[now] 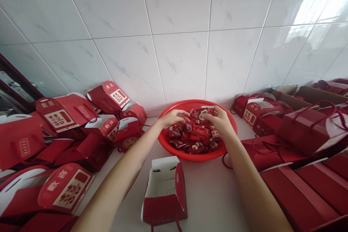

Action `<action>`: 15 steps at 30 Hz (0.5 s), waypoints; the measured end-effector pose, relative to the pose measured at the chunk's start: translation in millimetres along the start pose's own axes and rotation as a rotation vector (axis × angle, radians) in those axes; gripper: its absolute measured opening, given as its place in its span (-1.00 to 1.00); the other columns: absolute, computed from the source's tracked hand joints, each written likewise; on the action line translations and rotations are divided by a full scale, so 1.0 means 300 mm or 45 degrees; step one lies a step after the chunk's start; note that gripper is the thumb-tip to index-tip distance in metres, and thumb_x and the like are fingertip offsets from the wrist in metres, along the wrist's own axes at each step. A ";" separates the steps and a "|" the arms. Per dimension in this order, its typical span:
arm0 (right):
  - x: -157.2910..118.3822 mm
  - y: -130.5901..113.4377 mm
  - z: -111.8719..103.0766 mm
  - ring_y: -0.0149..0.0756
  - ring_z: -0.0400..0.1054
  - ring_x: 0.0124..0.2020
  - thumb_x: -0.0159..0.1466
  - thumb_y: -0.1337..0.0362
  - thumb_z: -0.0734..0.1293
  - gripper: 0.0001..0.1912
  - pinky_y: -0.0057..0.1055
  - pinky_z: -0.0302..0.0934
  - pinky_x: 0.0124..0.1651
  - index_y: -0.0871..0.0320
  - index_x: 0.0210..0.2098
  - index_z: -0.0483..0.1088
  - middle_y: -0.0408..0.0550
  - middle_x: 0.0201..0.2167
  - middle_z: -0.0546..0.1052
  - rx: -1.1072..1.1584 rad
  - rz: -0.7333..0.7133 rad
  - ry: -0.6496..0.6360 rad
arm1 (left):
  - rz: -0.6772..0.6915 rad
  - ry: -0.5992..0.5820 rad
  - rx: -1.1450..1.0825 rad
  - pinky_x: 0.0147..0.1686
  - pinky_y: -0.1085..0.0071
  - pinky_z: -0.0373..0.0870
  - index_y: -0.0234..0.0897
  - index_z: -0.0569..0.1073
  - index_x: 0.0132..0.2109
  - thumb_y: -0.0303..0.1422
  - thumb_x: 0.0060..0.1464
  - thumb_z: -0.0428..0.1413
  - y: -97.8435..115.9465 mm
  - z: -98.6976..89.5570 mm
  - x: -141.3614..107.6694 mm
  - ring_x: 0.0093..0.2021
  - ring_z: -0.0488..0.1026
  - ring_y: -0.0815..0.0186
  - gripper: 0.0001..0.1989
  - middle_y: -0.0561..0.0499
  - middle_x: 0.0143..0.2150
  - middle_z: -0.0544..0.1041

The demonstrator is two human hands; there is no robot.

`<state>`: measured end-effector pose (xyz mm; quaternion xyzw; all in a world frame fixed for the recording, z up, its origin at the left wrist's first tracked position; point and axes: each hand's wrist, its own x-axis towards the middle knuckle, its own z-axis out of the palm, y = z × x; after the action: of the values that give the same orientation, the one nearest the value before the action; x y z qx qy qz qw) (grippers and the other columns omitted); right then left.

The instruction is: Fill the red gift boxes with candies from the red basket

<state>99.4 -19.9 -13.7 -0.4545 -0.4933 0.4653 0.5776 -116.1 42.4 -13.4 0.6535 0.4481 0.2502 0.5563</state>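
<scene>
White marble-effect wall tiles (152, 32) rise behind a pale counter (212, 203), crowded left and right by heaps of red folding gift boxes (65, 116). An open white-lined box (164, 185) sits nearest, between the forearms. Farther off, a red plastic basket (187, 105) holds red-wrapped sweets (176, 134). Above them, the left hand (172, 119) and right hand (219, 121) curl half closed; whether either grips anything cannot be told.
</scene>
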 end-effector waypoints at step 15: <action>-0.004 -0.009 0.000 -0.23 0.47 -0.40 -0.05 0.24 0.45 -0.75 -0.29 0.36 -0.29 0.11 -0.40 0.36 -0.12 -0.45 0.56 -0.044 -0.023 0.010 | 0.005 -0.406 0.239 -0.21 0.44 0.45 -0.21 0.60 -0.03 -0.55 -0.33 0.28 -0.018 -0.020 -0.001 0.08 0.48 0.13 -0.43 -0.06 0.03 0.60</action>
<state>99.4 -21.5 -11.3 -0.4616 -0.5031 0.4498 0.5758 -122.9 45.1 -16.9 0.7348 0.3746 0.1015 0.5563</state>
